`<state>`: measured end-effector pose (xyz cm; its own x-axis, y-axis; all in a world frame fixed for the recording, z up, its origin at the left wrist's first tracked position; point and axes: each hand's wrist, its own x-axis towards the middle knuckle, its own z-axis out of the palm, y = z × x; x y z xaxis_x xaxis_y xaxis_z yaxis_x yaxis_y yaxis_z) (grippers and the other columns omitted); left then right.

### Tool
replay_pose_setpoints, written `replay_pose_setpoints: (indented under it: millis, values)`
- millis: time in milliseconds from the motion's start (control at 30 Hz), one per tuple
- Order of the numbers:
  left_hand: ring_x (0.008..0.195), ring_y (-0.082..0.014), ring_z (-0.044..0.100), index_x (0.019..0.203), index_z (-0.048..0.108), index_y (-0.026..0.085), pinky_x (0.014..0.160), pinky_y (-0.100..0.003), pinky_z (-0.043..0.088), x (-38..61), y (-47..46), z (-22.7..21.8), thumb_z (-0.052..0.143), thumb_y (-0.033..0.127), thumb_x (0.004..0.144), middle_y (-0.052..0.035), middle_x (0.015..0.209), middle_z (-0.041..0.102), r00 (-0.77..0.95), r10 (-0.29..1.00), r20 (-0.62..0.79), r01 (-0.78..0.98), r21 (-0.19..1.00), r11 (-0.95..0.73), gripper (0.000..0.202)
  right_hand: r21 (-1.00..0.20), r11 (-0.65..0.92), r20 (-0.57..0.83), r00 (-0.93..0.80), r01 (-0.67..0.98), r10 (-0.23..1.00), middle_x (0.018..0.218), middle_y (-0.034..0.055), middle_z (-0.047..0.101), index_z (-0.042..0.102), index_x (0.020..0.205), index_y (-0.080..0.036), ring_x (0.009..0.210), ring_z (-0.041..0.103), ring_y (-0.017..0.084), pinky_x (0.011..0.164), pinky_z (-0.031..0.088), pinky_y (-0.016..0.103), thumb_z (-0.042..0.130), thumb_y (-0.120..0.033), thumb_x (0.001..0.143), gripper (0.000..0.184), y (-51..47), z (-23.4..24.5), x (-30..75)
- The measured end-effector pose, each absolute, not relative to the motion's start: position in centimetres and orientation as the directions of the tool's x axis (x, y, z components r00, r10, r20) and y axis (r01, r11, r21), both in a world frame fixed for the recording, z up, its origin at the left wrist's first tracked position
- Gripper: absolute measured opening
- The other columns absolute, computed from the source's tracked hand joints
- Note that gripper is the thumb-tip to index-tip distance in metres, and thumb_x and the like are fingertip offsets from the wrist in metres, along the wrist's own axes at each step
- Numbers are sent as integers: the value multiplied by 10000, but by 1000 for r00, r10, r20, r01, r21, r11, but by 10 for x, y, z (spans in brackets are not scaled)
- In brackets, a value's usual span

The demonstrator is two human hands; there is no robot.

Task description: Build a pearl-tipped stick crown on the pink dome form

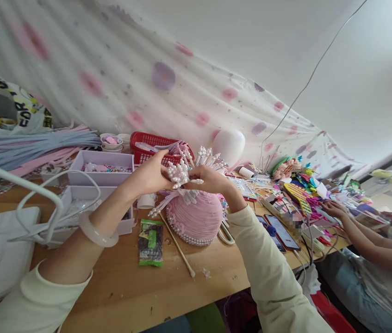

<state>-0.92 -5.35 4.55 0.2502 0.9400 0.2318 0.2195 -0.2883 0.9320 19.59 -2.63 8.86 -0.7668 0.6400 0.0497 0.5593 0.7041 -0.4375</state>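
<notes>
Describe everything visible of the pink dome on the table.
The pink dome sits on the table, rounded side up, its surface ridged as if wrapped in yarn. White pearl-like beads line its lower edge. Pearl-tipped stems stick out at its upper left; the left hand and right hand hold more over its top, hiding part of it.

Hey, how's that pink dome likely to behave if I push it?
The pink dome might rock, given its rounded shape. Its ridged surface probably isn't too slippery, and the pearl-like beads along its lower edge could snag, being small and exposed.
</notes>
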Motion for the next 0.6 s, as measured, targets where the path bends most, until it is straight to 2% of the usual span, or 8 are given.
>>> replay_pose_setpoints:
  millis: [100, 233, 300, 433, 600]
  values:
    - [853, -318, 737, 1458, 393, 126, 727, -435, 573, -9, -52, 43, 793, 158, 521, -109, 921, 772, 277, 941, 196, 115, 965, -235, 1019, -426, 713, 55, -771, 556, 634, 684, -27, 550, 657, 780, -142, 686, 483, 121, 669, 348, 262, 602, -321, 806, 189, -26, 90, 197]
    - [945, -314, 730, 1330, 517, 156, 797, -438, 582, -9, -50, 38, 797, 171, 514, -94, 1005, 763, 320, 919, 231, 133, 949, -285, 863, -428, 704, 64, -759, 566, 649, 694, -30, 577, 669, 791, -149, 701, 513, 127, 680, 360, 258, 615, -280, 788, 141, -25, 90, 197]
    - [1017, -312, 713, 1311, 523, 163, 851, -446, 575, -8, -47, 34, 810, 197, 526, -106, 1100, 742, 321, 908, 267, 172, 927, -333, 836, -438, 704, 66, -761, 559, 645, 716, -28, 599, 680, 827, -153, 718, 530, 134, 687, 370, 257, 616, -274, 787, 143, -24, 90, 197]
    - [1163, -319, 650, 1318, 512, 163, 963, -449, 529, -5, -43, 29, 842, 285, 558, -130, 1263, 674, 308, 869, 388, 274, 838, -471, 838, -437, 708, 75, -762, 555, 644, 686, -36, 577, 662, 773, -154, 695, 508, 128, 668, 363, 254, 625, -273, 784, 125, -24, 88, 198]
    - [1152, -307, 653, 1374, 473, 170, 963, -436, 517, -5, -47, 31, 807, 305, 622, -127, 1272, 667, 346, 832, 434, 368, 753, -546, 834, -438, 705, 78, -758, 557, 647, 672, -45, 560, 663, 774, -156, 674, 494, 122, 650, 356, 250, 627, -244, 780, 95, -25, 88, 198]
